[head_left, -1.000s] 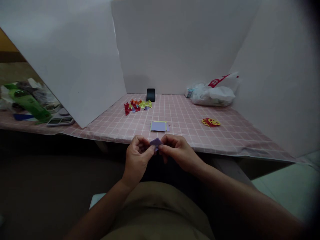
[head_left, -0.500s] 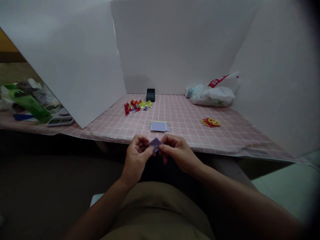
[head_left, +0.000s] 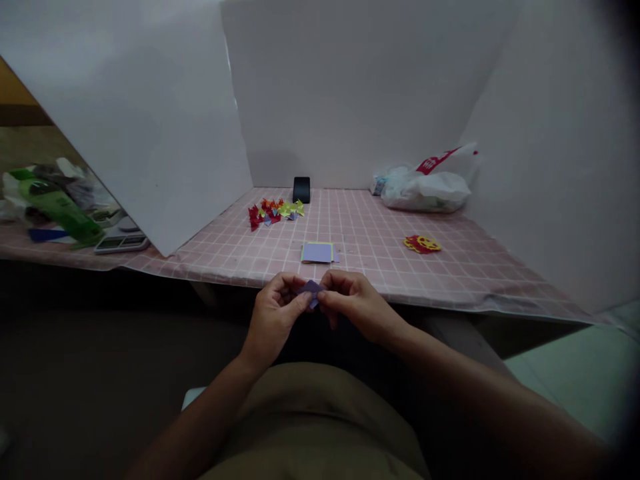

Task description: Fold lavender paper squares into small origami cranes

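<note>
Between my hands, just off the table's front edge, is a small folded piece of purple origami paper (head_left: pixel 313 287). My left hand (head_left: pixel 274 313) pinches its left side between thumb and fingers. On the right side, my right hand (head_left: pixel 357 303) grips it the same way, so both hands are closed and the fingertips cover part of the folds. Just beyond them on the table lies a stack of square paper sheets (head_left: pixel 317 253), purple on top with yellow edges showing.
Small folded paper pieces (head_left: pixel 275 211) in red, orange, yellow and purple lie at the back left, near a black phone-like object (head_left: pixel 301 190). Red and yellow cut-outs (head_left: pixel 423 244) lie to the right. A white plastic bag (head_left: pixel 425 190) sits behind. White panels (head_left: pixel 370 93) surround the pink checked tabletop (head_left: pixel 365 233).
The purple paper has dropped slightly and shows less of its top point. My fingers have drawn a little closer around it; the things on the table stay put.
</note>
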A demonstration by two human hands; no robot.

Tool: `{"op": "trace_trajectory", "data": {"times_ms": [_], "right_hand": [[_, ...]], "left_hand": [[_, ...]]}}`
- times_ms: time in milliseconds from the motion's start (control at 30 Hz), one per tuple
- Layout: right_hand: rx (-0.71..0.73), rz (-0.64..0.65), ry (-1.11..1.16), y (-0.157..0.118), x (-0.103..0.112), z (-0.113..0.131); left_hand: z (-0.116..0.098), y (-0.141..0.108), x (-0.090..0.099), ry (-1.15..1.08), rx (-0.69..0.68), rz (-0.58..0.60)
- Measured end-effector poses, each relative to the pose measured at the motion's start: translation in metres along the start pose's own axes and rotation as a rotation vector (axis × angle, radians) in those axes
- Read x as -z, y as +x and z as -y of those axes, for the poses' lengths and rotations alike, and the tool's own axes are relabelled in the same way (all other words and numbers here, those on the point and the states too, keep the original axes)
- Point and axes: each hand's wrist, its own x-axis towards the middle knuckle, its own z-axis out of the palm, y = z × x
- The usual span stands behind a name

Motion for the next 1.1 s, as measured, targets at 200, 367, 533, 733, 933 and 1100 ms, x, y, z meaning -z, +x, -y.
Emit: {"op": "trace_trajectory", "data": {"times_ms": [200,367,533,733,933,1100], "right_hand": [[0.004,0.022,-0.035,0.0001,0.0017,0.0005],[0.032,0.019,-0.02,0.0005,0.0012,-0.0023],[0.135,-0.017,-0.024,0.0001,-0.0021,-0.004],[0.166,-0.03,-0.12,-0.0036,-0.0033,-0.0018],[0.259,-0.089,-0.267,-0.0059,-0.0032,-0.0046],[0.275,-0.105,-0.316,-0.0063,-0.0037,-0.0057]], "left_hand": [[-0.0026,-0.0011,-0.0011,0.033,-0.033,0.009],[-0.0006,-0.0011,0.0001,0.042,-0.018,-0.004],[0.0003,-0.0011,0.0001,0.009,0.022,-0.006],[-0.0032,-0.0023,-0.0001,0.054,0.05,0.005],[-0.004,-0.0037,-0.001,0.099,0.052,0.029],[-0.0035,-0.0048,-0.0025,0.09,0.024,0.042]]}}
